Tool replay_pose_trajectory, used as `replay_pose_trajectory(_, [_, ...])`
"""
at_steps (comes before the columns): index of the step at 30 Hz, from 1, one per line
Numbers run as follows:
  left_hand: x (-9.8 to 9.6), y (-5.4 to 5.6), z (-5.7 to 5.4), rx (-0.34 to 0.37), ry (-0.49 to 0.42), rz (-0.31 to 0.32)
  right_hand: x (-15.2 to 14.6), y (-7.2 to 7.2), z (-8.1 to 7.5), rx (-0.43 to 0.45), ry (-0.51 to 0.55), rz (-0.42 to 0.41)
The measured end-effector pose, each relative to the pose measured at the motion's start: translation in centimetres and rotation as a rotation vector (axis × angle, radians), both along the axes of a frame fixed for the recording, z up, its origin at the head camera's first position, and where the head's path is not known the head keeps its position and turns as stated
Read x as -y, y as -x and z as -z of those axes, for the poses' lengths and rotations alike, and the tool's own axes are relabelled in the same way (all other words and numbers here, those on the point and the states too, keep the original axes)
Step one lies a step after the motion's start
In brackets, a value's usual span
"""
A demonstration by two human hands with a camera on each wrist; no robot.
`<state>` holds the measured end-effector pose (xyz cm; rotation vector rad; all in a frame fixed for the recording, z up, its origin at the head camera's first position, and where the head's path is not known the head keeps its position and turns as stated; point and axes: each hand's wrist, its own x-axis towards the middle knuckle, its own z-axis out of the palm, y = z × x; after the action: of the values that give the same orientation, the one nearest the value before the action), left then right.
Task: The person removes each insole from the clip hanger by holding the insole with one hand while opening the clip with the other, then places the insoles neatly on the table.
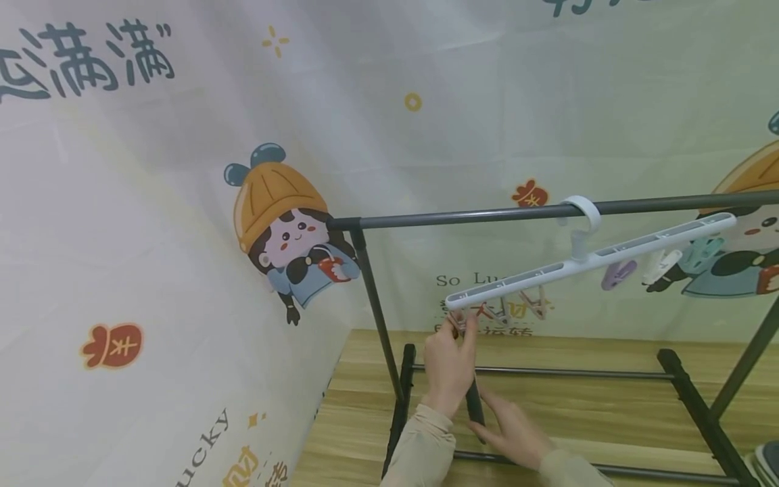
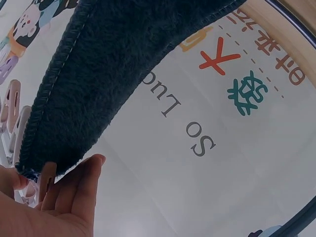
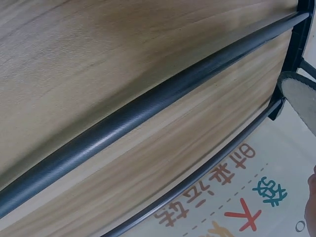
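A white clip hanger (image 1: pixel 541 270) hangs by its hook from a dark rail. At its near left end, my left hand (image 1: pixel 450 368) pinches a pinkish clip (image 2: pixel 47 180) between thumb and fingers. The narrow end of a dark blue fuzzy cloth piece (image 2: pixel 94 89), with a stitched edge, meets that clip. In the head view the cloth hangs edge-on below the left hand. My right hand (image 1: pixel 517 429) is beside its lower part, fingers fairly straight, thumb over the cloth's edge. The right wrist view shows only a sliver of fingers (image 3: pixel 312 200) and a greyish, dark-rimmed piece (image 3: pixel 302 96).
More clips, pink and grey (image 1: pixel 534 302), purple (image 1: pixel 619 275), white (image 1: pixel 662 268) and green, hang along the hanger. The rack's top rail (image 1: pixel 462 217), side post (image 1: pixel 377 311) and lower bars (image 1: pixel 572 373) surround the hands. A printed sheet (image 1: pixel 389 155) covers the walls behind; wood-look flooring (image 1: pixel 347 399) lies below.
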<state>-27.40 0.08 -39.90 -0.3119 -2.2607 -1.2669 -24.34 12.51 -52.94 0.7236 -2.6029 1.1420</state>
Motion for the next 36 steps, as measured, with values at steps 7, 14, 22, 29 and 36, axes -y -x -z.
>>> replay_pose_trajectory(7, [0.0, 0.0, 0.0, -0.018, 0.032, 0.013, -0.1, -1.0, 0.2, -0.010, -0.035, 0.064])
replay_pose_trajectory(14, [-0.1, -0.1, 0.1, -0.033, 0.056, 0.006, -0.3, -1.8, 0.1, 0.014, -0.008, 0.110])
replay_pose_trajectory(22, [-0.2, -0.3, 0.0, -0.023, 0.074, -0.004, -0.5, -2.3, 0.2, 0.033, -0.009, 0.122])
replay_pose_trajectory(29, [-0.3, -0.1, 0.3, -0.046, 0.060, 0.012, -0.6, -2.7, 0.6, 0.034, 0.008, 0.140])
replay_pose_trajectory(36, [-0.2, -0.2, 0.2, -0.045, 0.034, 0.015, -0.7, -3.1, 1.0, 0.017, 0.050, 0.165])
